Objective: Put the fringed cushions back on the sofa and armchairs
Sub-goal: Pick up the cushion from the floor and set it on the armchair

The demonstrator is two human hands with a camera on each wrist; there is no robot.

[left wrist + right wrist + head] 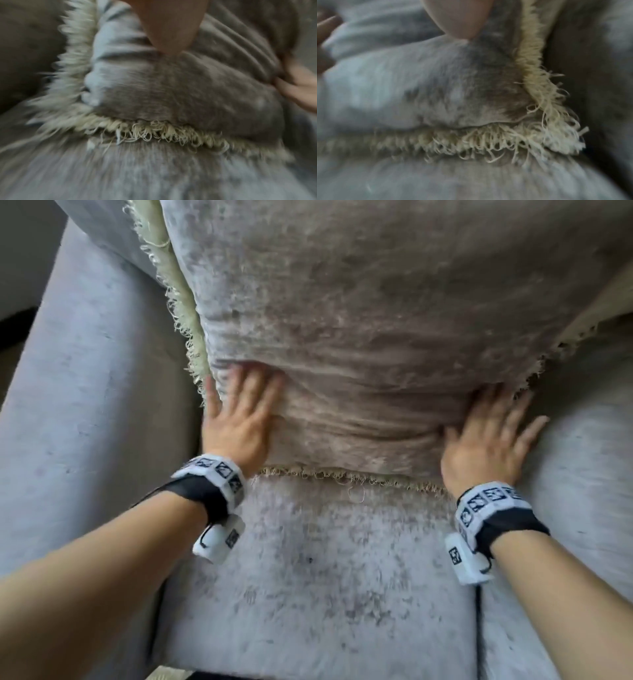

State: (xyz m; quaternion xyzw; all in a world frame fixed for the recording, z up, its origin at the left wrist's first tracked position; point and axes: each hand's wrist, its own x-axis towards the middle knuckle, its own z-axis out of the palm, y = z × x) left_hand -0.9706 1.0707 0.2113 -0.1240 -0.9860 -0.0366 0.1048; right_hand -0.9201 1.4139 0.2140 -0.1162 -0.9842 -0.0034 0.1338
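Head view: large taupe-grey velvet cushion with a cream looped fringe (359, 337) fills the upper centre of the frame, standing against the backrest, its lower fringed edge resting on the pale grey velvet seat (308, 559) below

Left hand (236, 419) at centre left, fingers straight and spread, palm flat on the cushion's lower left corner; fabric creased in folds above the fingertips. Right hand (489, 433) at centre right, same posture, flat on the lower right corner. Neither hand curls round anything; the two are well apart, one at each bottom corner

Grey padded armrest (85, 405) runs down the left of the frame, just beside the cushion's left fringe. White-and-black marked band on each wrist

Wrist views are blurred: each shows a cushion corner, cream fringe lying on the seat, and one fingertip pressed into the velvet at top centre
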